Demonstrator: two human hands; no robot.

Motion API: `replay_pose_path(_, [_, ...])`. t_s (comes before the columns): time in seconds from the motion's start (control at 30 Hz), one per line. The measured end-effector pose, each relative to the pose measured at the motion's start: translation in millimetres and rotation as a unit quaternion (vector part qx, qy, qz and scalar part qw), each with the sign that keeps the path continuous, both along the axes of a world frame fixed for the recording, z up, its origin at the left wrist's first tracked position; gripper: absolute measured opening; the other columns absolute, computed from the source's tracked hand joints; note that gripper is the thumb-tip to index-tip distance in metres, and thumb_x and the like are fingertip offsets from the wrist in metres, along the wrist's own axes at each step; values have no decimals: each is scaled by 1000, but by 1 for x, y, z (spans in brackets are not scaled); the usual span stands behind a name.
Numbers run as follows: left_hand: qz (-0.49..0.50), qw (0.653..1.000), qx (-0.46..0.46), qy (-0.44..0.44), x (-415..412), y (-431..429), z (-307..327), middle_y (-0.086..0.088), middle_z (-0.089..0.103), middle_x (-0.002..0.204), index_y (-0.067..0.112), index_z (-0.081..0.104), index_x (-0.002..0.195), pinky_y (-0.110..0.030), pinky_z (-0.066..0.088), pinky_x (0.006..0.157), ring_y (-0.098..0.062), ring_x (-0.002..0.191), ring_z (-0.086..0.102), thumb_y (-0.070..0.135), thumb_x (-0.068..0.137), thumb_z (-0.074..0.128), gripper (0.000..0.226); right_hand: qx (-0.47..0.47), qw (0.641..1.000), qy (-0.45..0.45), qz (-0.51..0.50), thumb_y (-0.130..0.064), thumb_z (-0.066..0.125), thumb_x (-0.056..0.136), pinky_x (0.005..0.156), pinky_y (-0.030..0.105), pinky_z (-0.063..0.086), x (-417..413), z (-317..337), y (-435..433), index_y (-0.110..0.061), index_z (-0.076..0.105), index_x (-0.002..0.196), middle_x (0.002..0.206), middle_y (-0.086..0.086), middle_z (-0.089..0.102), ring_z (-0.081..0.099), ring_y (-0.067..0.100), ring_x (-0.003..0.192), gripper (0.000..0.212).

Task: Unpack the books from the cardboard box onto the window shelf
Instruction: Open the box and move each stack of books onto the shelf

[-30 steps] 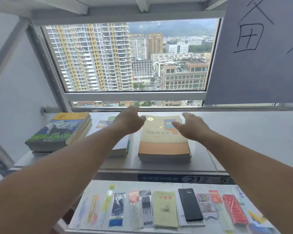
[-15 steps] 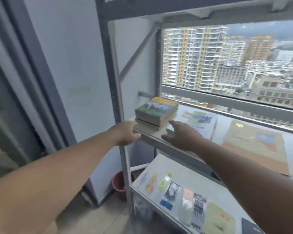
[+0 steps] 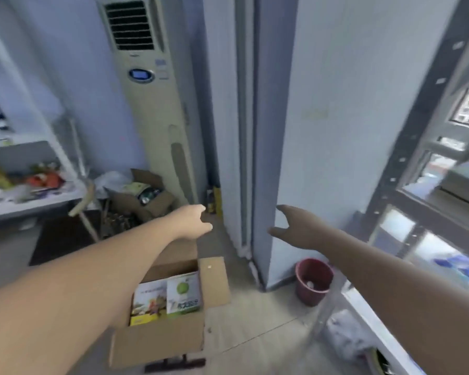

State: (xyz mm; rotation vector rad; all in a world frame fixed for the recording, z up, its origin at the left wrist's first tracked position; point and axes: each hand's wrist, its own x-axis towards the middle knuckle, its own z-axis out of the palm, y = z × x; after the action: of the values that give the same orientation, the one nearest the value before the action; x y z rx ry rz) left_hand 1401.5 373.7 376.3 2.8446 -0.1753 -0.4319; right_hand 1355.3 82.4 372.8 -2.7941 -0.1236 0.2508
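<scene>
An open cardboard box (image 3: pixel 157 339) stands low in the middle of the head view, raised on a dark stand. Two books lie face up inside: a yellow-edged one (image 3: pixel 148 301) on the left and a white one with a green circle (image 3: pixel 184 295) on the right. My left hand (image 3: pixel 192 221) hovers empty above the box's far flap, fingers loosely spread. Farther right, in front of the wall corner, my right hand (image 3: pixel 295 226) is open and holds nothing. The window shelf unit (image 3: pixel 406 147) shows only as a blurred dark frame at the right edge.
A tall air conditioner (image 3: pixel 152 98) stands at the back. Another cardboard box (image 3: pixel 144 196) with clutter sits at its foot. A red bucket (image 3: pixel 313 280) rests on the floor by the wall corner. A cluttered white table (image 3: pixel 30 201) is on the left.
My view has swung left, away from the window shelf and its books, to the floor and the box. Both hands left the shelf and now hang empty over the box area.
</scene>
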Motion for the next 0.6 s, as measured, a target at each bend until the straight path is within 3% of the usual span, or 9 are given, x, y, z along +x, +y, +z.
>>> replay_pose_path(0.3, [112,989,-13,95,39,178,-79,-11,34,169,8,29,163,-36,35,118,-29,151,38,45,103,57,75,10,988,146,47,-50,62,100,101,36,43,74,-101,155,-15,41,159,158,12,53,53,33,140,71])
replay_pose_path(0.4, [152,980,-33,121,55,204,-114,-13,40,165,6,36,159,-34,37,114,-30,148,43,42,102,59,71,13,982,181,52,-57,62,97,102,37,46,102,-133,183,-14,44,154,154,11,56,55,32,136,74])
replay_pose_path(0.53, [192,965,-58,168,81,228,-167,-18,57,149,0,52,144,-36,45,102,-34,134,56,39,100,59,59,54,969,240,36,-59,63,96,110,36,43,148,-188,208,-10,41,160,161,9,51,51,28,145,83])
replay_pose_path(0.6, [218,953,-75,194,89,235,-190,-18,66,132,2,61,130,-36,48,93,-36,127,61,36,100,60,46,64,960,272,26,-57,64,97,107,33,44,166,-214,221,-6,45,157,156,11,57,55,29,141,80])
